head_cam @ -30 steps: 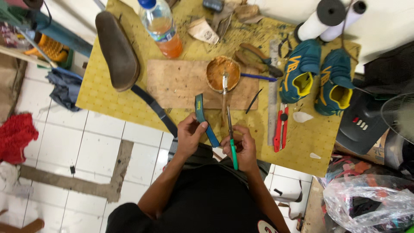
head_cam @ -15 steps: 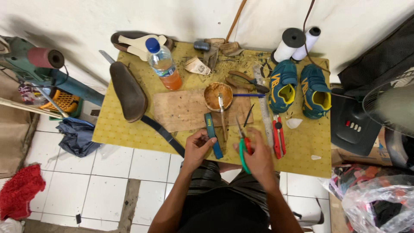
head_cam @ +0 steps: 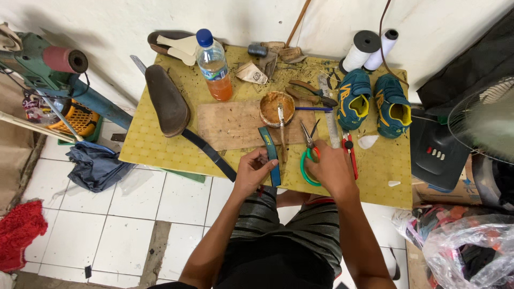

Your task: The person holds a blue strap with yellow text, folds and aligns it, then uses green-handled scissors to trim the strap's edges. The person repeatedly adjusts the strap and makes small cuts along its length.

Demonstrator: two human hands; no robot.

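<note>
My left hand (head_cam: 251,171) pinches a blue strap (head_cam: 270,156) that lies along the front of the yellow table (head_cam: 155,150). My right hand (head_cam: 333,170) holds green-handled scissors (head_cam: 309,152) whose blades point away from me, just right of the strap. Beyond both hands sits a wooden board (head_cam: 235,124) and a round tin of brown glue (head_cam: 277,107) with a stick resting across it.
A dark shoe sole (head_cam: 167,99), a bottle of orange drink (head_cam: 215,65), a pair of teal shoes (head_cam: 372,101), red-handled pliers (head_cam: 350,152) and thread spools (head_cam: 369,48) lie on the table. A black strap (head_cam: 211,155) hangs over the front edge. A fan (head_cam: 484,126) stands right.
The view has tilted up and now shows the wall. My right hand has swung the scissors from pointing toward me to flat on the table, blades away. The left hand keeps the strap.
</note>
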